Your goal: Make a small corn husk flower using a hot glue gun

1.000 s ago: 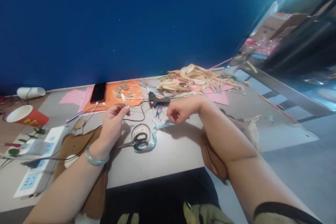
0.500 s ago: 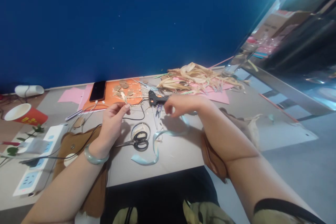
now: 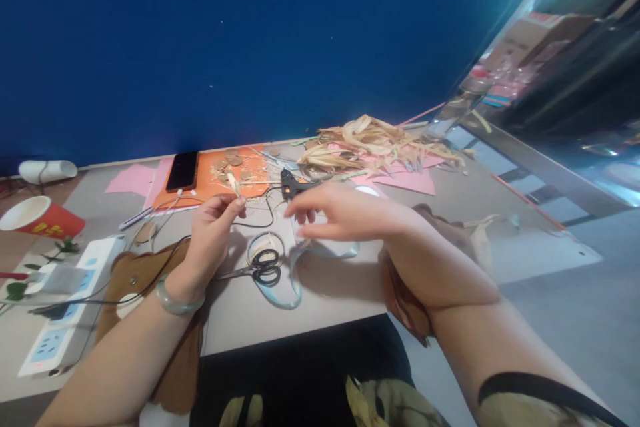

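Note:
My left hand (image 3: 213, 227) pinches a small pale strip of dried husk (image 3: 233, 184) between thumb and fingers, held just above the table. My right hand (image 3: 333, 212) hovers with fingers stretched out and apart, fingertips close to a black glue gun (image 3: 293, 185). A light blue ribbon (image 3: 300, 263) lies curled on the table under and beside the right hand. Black-handled scissors (image 3: 260, 267) rest between the two hands.
A heap of dried husks (image 3: 370, 143) lies on pink paper (image 3: 405, 180) at the back. An orange sheet (image 3: 220, 180) carries brown scraps, with a black phone (image 3: 183, 170) beside it. At the left are a red paper cup (image 3: 37, 217) and a white power strip (image 3: 65, 300).
My right hand has let go of the ribbon end, opened its fingers and moved left toward the glue gun. The ribbon has shifted and uncurled. The left hand has stayed put with the husk strip.

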Demonstrator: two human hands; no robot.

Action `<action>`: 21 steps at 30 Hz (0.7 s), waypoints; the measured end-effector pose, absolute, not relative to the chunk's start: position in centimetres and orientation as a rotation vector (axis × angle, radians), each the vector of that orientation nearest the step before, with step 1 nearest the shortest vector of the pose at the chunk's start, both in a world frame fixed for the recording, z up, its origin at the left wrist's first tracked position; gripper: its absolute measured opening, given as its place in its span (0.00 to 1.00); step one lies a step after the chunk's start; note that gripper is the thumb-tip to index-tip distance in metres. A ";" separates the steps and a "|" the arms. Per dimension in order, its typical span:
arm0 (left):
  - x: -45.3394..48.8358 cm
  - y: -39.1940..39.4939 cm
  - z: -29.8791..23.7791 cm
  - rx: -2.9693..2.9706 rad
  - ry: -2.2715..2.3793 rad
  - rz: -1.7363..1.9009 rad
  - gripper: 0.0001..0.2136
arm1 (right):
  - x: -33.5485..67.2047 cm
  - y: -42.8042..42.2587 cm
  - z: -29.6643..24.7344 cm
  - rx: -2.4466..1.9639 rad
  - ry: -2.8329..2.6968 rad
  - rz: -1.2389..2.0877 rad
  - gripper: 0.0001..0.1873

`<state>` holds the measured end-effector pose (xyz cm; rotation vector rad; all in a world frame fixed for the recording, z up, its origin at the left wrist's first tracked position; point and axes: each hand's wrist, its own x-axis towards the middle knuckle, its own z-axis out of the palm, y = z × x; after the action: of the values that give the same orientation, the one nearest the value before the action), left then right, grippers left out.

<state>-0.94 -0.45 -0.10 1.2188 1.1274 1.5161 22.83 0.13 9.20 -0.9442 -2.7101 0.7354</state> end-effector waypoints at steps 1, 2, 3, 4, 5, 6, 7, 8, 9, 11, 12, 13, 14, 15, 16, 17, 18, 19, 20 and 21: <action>-1.0 -0.5 -0.1 1.223 1.135 1.518 0.06 | 22.9 0.2 9.1 -0.950 -2.872 0.746 0.14; -1.0 -0.5 0.0 1.228 1.141 1.517 0.06 | 22.9 0.4 9.0 -0.998 -2.987 0.720 0.14; -1.0 -0.5 0.0 1.230 1.145 1.516 0.06 | 23.1 0.6 8.9 -1.088 -3.052 0.658 0.13; -1.0 -0.6 0.1 1.232 1.147 1.515 0.06 | 23.2 0.9 9.0 -1.206 -3.070 0.567 0.12; -1.0 -0.6 0.1 1.234 1.146 1.512 0.06 | 23.5 1.1 9.1 -1.336 -3.051 0.455 0.11; -1.0 -0.6 0.1 1.235 1.141 1.507 0.06 | 23.7 1.4 9.3 -1.467 -3.009 0.328 0.11; -1.0 -0.6 0.1 1.231 1.131 1.505 0.06 | 24.0 1.6 9.6 -1.584 -2.957 0.196 0.11; -1.0 -0.6 0.1 1.226 1.121 1.504 0.06 | 24.4 1.8 9.9 -1.683 -2.906 0.074 0.11; -1.0 -0.6 0.1 1.222 1.112 1.505 0.06 | 24.7 2.0 10.2 -1.763 -2.855 -0.029 0.12; -1.0 -0.5 0.0 1.220 1.113 1.507 0.06 | 25.2 2.4 10.7 -1.852 -2.775 -0.134 0.14; -1.0 -0.5 -0.1 1.220 1.120 1.511 0.07 | 25.4 2.5 10.7 -1.873 -2.754 -0.133 0.15; -1.0 -0.4 -0.1 1.221 1.126 1.515 0.07 | 25.5 2.7 10.6 -1.884 -2.746 -0.112 0.16; -1.0 -0.4 -0.1 1.222 1.129 1.518 0.07 | 25.5 2.8 10.4 -1.890 -2.755 -0.080 0.17; -1.0 -0.4 -0.1 1.226 1.132 1.518 0.07 | 25.5 3.0 10.0 -1.889 -2.784 -0.040 0.17; -1.0 -0.3 -0.1 1.234 1.136 1.515 0.07 | 25.5 3.2 9.4 -1.868 -2.830 -0.014 0.17; -1.1 -0.3 -0.1 1.244 1.141 1.510 0.07 | 25.4 3.5 8.8 -1.841 -2.904 0.029 0.18; -1.1 -0.3 -0.1 1.257 1.146 1.508 0.07 | 25.4 3.7 8.0 -1.820 -2.969 0.042 0.17; -1.1 -0.2 -0.1 1.268 1.150 1.511 0.07 | 25.4 3.9 7.1 -1.791 -3.032 0.026 0.16; -1.1 -0.2 -0.2 1.275 1.151 1.514 0.07 | 25.5 4.1 6.2 -1.759 -3.094 -0.035 0.14; -1.1 -0.1 -0.2 1.278 1.147 1.523 0.07 | 25.7 4.2 5.4 -1.699 -3.139 -0.129 0.12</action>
<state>-1.14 -0.10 -0.23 1.2775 1.1473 1.5229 25.73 4.24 5.37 -1.6994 -3.1389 -0.1289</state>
